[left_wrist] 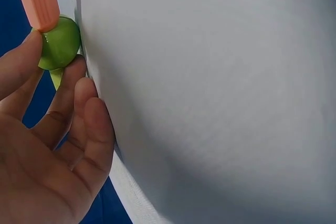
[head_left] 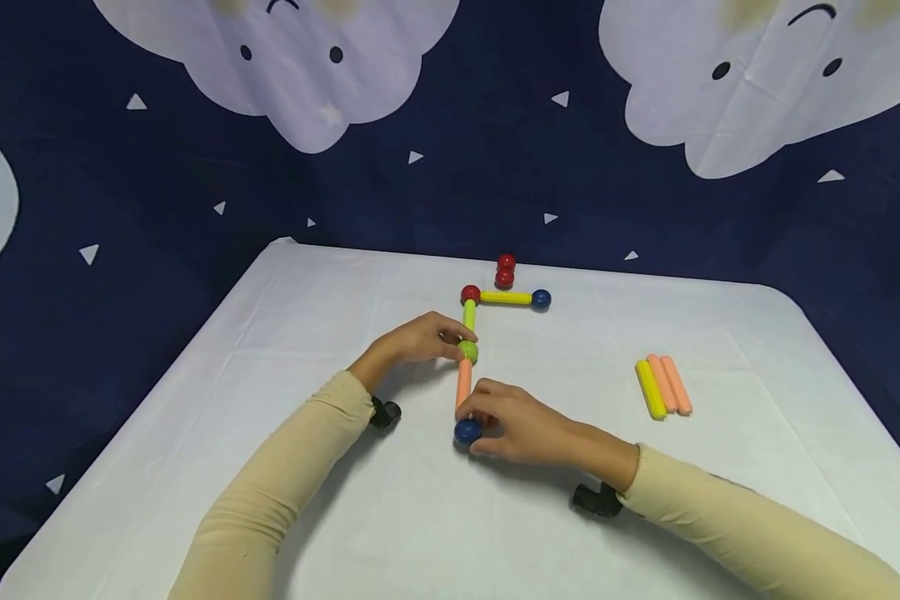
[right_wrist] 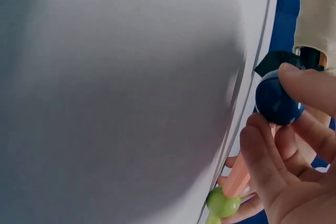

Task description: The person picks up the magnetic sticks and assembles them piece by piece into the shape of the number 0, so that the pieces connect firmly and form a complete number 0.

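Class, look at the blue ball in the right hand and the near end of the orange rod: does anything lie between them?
Nothing visible does. The right hand pinches the blue ball right at the orange rod's near end, on bare white tablecloth.

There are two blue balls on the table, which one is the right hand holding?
The right hand pinches the near blue ball, at the near end of the orange rod. The far blue ball sits untouched at the end of the yellow rod.
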`<state>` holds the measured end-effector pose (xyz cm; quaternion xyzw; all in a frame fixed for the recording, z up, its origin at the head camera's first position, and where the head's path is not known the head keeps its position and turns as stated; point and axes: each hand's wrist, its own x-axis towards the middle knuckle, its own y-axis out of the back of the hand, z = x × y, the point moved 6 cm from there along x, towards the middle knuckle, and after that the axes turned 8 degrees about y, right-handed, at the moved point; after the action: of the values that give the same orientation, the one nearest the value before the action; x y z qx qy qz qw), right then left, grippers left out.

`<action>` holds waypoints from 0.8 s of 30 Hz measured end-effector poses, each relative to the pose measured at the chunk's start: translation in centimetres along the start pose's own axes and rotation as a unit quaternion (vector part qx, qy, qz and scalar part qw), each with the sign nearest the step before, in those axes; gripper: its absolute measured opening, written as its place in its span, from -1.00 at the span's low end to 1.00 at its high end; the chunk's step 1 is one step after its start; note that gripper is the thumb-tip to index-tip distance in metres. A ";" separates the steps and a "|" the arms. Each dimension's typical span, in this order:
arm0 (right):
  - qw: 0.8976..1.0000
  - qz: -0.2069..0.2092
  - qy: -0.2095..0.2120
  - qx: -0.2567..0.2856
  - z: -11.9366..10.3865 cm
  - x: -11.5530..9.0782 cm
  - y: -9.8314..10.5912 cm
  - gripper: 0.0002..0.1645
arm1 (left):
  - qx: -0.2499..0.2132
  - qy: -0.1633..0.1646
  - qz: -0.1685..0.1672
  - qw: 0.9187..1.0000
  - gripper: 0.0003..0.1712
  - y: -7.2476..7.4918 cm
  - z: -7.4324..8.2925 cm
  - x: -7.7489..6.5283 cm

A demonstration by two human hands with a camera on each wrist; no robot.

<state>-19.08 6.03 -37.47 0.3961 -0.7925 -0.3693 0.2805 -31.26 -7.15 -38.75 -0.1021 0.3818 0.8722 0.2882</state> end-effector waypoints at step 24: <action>0.996 0.000 -0.034 -0.079 -0.1 1.1 -0.7 -0.65 | 0.019 -0.008 0.017 1.000 -0.55 0.1 0.2 -0.1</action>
<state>-19.31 4.81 -37.85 0.3597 -0.7703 -0.4435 0.2838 -31.20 -7.06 -38.53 -0.0832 0.3975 0.8705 0.2782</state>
